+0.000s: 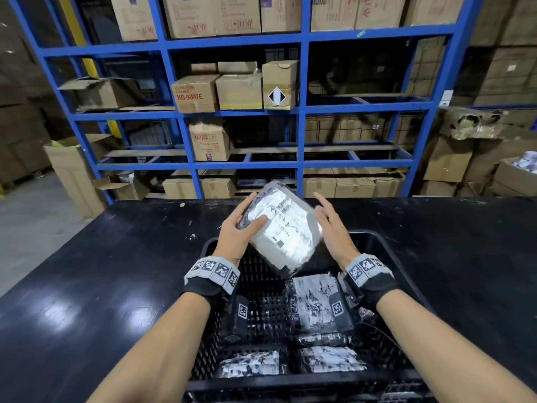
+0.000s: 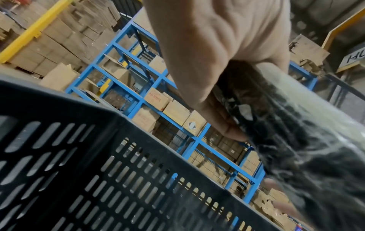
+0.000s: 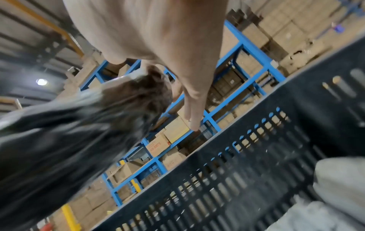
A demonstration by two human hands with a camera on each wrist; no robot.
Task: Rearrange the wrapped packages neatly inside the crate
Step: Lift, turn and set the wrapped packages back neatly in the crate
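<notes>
A black slotted crate [image 1: 374, 239] stands on the black table at the near edge. Above its far half I hold a wrapped package [image 1: 283, 228] with a white label, tilted. My left hand [image 1: 241, 228] grips its left edge, thumb on the label and fingers behind; the left wrist view shows that hand [image 2: 217, 96] curled round the package [image 2: 296, 132]. My right hand [image 1: 331, 225] stands beside the package's right edge with straight fingers [image 3: 194, 112], touching or just off it. Several wrapped packages [image 1: 312, 303] lie in the crate's right and near parts.
The black table [image 1: 116, 271] stretches left and right of the crate. Behind it stands a blue rack [image 1: 302, 112] with cardboard boxes. More boxes [image 1: 453, 161] pile at the right, and an open box [image 1: 72, 167] stands on the floor at the left.
</notes>
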